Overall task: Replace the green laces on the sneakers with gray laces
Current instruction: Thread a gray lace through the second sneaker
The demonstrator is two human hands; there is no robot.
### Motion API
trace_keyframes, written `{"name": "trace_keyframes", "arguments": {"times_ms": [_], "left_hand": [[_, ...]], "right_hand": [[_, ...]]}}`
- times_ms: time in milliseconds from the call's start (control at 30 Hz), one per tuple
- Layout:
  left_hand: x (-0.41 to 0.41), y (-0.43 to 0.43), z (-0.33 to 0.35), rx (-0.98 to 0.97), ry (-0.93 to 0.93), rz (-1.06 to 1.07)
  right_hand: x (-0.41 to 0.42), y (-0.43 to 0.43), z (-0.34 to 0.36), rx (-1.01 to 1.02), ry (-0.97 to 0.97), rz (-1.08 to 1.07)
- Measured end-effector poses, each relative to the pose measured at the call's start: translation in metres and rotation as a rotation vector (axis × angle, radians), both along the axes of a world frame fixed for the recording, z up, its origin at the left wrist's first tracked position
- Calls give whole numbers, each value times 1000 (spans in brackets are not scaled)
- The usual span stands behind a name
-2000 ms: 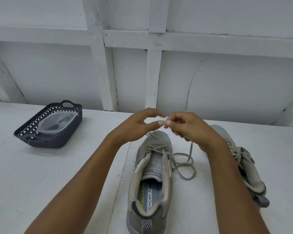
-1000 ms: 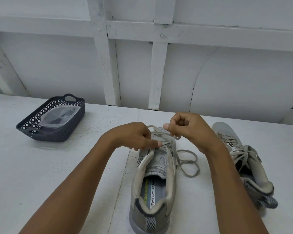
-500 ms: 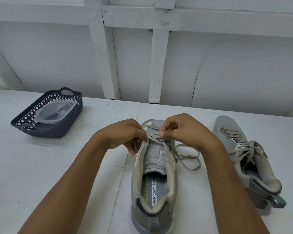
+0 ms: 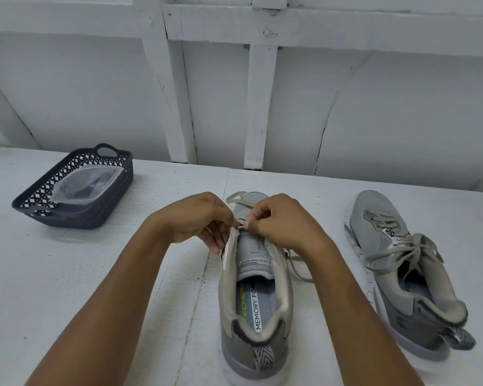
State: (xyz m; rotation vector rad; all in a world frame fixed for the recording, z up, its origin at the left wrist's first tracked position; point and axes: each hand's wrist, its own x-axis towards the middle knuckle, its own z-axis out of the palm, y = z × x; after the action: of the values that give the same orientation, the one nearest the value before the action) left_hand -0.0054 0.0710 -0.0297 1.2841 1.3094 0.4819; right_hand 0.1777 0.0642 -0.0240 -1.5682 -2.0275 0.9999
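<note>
Both hands clamped on the gray lace: left hand and right hand pinch it between them over the near sneaker, at the upper eyelets. Slack trails on the table, right of the shoe. Second sneaker is laced and tilted, further right (basket far left).
</note>
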Motion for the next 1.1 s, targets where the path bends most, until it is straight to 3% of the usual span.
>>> {"name": "trace_keyframes", "arguments": {"times_ms": [300,500,633,733,800,867,967,1100], "left_hand": [[-6,3,4,69,79,-165],[-19,7,-3,236,109,-273],[-24,11,-5,310,-136,-76],[-26,11,-6,242,-509,50],[-27,11,-5,164,-605,83],[-28,12,-2,129,-533,96],[-31,14,-3,171,-221,44],[-32,10,-2,158,118,-265]], "right_hand": [[-4,0,-6,30,-4,2],[1,1,-5,10,69,6],[12,2,-1,19,90,-40],[24,3,1,-1,74,-71],[33,4,1,-61,89,-86],[39,4,2,-152,100,-72],[40,5,1,-243,90,-48],[38,8,-1,-279,124,-65]]}}
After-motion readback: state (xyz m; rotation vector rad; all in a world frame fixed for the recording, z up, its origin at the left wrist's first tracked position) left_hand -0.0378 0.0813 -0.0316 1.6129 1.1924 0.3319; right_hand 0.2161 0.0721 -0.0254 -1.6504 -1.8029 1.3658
